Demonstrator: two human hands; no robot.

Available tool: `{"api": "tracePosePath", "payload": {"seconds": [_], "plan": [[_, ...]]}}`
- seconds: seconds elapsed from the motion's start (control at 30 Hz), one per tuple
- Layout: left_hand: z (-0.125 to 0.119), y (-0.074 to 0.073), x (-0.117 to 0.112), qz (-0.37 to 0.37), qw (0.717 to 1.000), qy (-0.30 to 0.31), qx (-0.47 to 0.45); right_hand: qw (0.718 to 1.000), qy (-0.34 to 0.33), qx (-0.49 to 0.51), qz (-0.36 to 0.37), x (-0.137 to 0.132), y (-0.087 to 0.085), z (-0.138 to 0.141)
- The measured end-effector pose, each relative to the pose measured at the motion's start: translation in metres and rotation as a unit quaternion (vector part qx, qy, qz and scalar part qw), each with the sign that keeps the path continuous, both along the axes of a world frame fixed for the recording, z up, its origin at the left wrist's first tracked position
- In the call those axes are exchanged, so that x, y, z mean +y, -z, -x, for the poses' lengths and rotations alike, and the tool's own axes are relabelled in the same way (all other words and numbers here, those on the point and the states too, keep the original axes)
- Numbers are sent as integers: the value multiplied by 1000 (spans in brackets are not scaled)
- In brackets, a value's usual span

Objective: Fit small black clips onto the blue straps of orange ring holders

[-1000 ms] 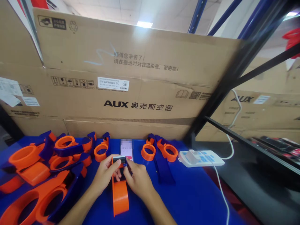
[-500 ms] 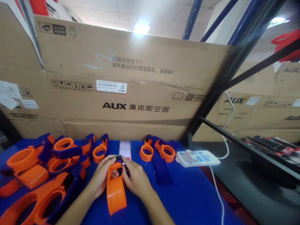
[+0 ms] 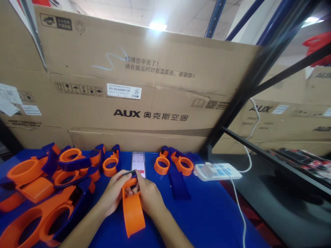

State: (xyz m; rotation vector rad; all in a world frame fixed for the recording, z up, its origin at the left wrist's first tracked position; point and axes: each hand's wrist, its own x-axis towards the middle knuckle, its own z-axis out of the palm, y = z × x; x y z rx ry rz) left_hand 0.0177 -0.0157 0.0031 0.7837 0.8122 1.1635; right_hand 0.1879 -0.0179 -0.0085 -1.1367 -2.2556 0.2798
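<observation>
Between my two hands is an orange tape dispenser (image 3: 134, 215) with a dark blue part at its upper end, its wide ring hanging down toward me. My left hand (image 3: 115, 191) grips its upper left side, thumb on the dark top piece. My right hand (image 3: 148, 194) closes on the upper right side, fingers around the same end. Some fingertips are hidden behind the dispenser. Just beyond my hands lies a phone (image 3: 138, 162) showing a timer. Another orange and blue tape dispenser (image 3: 110, 166) stands left of the phone.
Several orange and blue dispensers (image 3: 33, 191) are piled on the left of the blue tabletop (image 3: 207, 217). Two more dispensers (image 3: 162, 165) and a flat blue piece (image 3: 179, 186) lie right of the phone. A white power strip (image 3: 217, 171) with cables sits by the black rack post (image 3: 224, 113). Cardboard (image 3: 155, 137) walls the back.
The held dispenser has shifted slightly right, its ring turned to show more of its broad outer face. Both hands still grip its upper end. The view has tilted a little.
</observation>
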Motion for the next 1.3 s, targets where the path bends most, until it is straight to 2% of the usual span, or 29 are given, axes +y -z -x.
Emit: {"api": "tracePosePath", "payload": {"seconds": [0.33, 0.5, 0.6, 0.7, 0.87, 0.93, 1.03, 1.13, 1.23, 1.3], "plan": [[3, -2, 1, -8, 1000, 12, 7, 999, 16, -3, -45, 0, 2, 4], [4, -3, 2, -19, 999, -1, 26, 998, -1, 56, -24, 4, -8, -5], [6, -5, 1, -25, 998, 18, 47, 994, -36, 103, 18, 4, -18, -11], [8, -7, 0, -36, 996, 38, 71, 992, -38, 110, 39, 1, -22, -13], [10, -10, -1, -90, 988, 58, 113, 999, -2, 52, 3, -6, -19, -9], [10, -11, -3, -95, 987, 60, 111, 997, 2, 76, 0, -6, -20, -9], [12, -13, -6, -72, 988, 100, 89, 988, 10, 151, 18, -2, -24, -12], [13, -14, -6, -65, 990, 110, 65, 986, 81, 147, 23, 7, -28, -21], [12, -11, -2, -63, 994, 57, 70, 978, 185, 98, 17, 15, -29, -32], [11, -8, 2, -47, 996, 20, 75, 970, 229, 80, 17, 18, -28, -40]]}}
